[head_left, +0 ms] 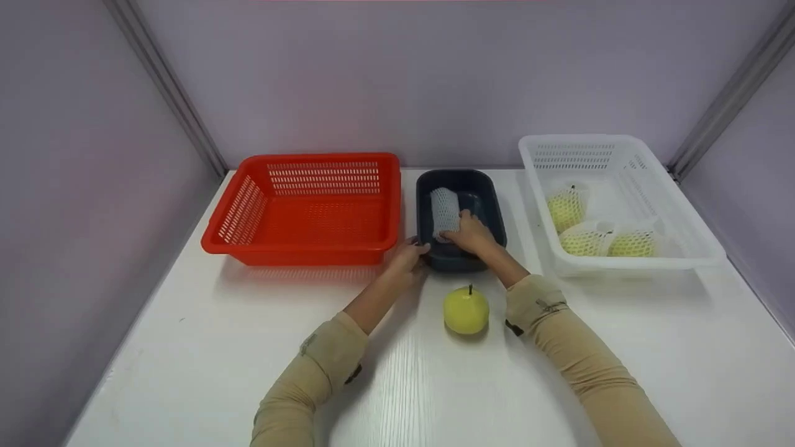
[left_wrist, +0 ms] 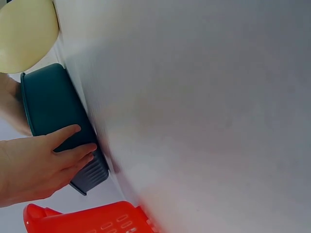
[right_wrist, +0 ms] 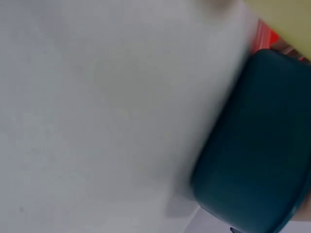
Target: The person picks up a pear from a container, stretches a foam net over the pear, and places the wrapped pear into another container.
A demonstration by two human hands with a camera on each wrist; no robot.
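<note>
In the head view, a white foam net sleeve (head_left: 445,211) lies in a small dark blue-green bin (head_left: 459,266). My right hand (head_left: 473,236) reaches over the bin's near right rim and pinches the sleeve's near end between thumb and fingers. At the bin's left side is my left hand (head_left: 407,259). Its fingers (left_wrist: 73,154) lie fairly straight against the outer wall in the left wrist view. A bare yellow pear (head_left: 466,310) with a dark stem stands on the table in front of the bin. In the right wrist view the bin wall hides the right hand's fingers.
A red slotted basket (head_left: 310,254) stands left of the bin, close to my left hand. On the right, a white basket (head_left: 633,264) holds several yellow pears (head_left: 565,211) in foam nets. Grey panels (head_left: 385,81) enclose the white table (head_left: 248,335) at the back and sides.
</note>
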